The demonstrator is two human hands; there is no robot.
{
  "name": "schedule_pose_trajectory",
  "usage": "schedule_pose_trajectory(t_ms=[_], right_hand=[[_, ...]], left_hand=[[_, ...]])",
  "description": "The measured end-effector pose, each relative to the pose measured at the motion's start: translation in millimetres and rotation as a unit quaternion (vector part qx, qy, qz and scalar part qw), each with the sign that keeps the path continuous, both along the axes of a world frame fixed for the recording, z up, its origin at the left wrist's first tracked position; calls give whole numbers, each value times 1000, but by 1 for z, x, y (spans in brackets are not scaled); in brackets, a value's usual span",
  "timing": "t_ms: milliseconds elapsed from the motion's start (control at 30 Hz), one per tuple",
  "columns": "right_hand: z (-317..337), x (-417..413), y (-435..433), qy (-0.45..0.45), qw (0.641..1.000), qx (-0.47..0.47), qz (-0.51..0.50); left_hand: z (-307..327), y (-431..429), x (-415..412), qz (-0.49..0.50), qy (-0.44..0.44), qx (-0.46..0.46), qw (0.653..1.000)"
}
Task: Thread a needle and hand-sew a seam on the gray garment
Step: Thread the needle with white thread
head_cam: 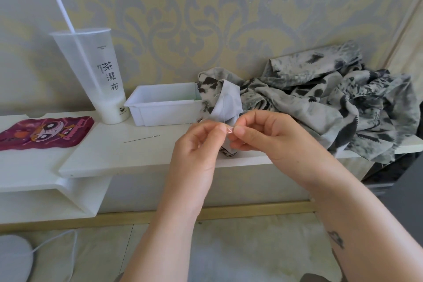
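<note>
**Thread being pinched between both hands beside the white bin**

The left hand (196,142) and the right hand (263,135) are being held together in front of the right end of the white bin (160,110), with their fingertips almost meeting. A fine pale thread (223,110) is being pinched between the thumb and forefinger of each hand. The other fingers are being kept loosely curled. From the pinch the thread is being led upward across a pale fold of the gray garment (332,98). How the thread ends there cannot be told.

The garment, mottled gray with dark patches, is lying heaped on the white surface (137,153) to the right of the bin. One bunched corner is being pressed against the bin's right end, directly behind the hands.

The needle (142,139) is lying flat on the surface in front of the bin, to the left of both hands and touched by neither.

A tall translucent cup (96,71) with a white straw (68,20) is standing just to the left of the bin. A pink cartoon-printed pouch (43,133) is lying farther to the left.
</note>
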State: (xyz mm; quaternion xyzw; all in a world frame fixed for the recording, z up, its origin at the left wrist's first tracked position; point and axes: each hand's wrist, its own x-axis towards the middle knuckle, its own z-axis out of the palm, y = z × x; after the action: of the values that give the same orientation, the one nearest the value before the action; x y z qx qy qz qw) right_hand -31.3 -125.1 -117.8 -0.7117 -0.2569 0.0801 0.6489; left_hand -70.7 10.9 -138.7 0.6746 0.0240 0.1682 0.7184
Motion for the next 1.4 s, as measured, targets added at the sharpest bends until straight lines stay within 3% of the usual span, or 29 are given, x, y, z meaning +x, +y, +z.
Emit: schedule_pose_trajectory(t_ms=[233,433,700,867,1400], right_hand=[[-3,0,4,-10,1000,-27,-2],[-4,-3,10,-76,993,-76,-58],[0,-7,5,-245,952,-102,-152],[-6,-3,5,-326,928,-100,-149],[-7,-3,10,-231,953,-99,-170]], left_hand=[[4,0,-2,-49,44,-75,995],[8,-4,-4,-43,67,-161,984],[4,-2,-2,80,9,-26,996],[-1,0,1,93,-4,-14,996],[0,-1,0,92,-11,21,995]])
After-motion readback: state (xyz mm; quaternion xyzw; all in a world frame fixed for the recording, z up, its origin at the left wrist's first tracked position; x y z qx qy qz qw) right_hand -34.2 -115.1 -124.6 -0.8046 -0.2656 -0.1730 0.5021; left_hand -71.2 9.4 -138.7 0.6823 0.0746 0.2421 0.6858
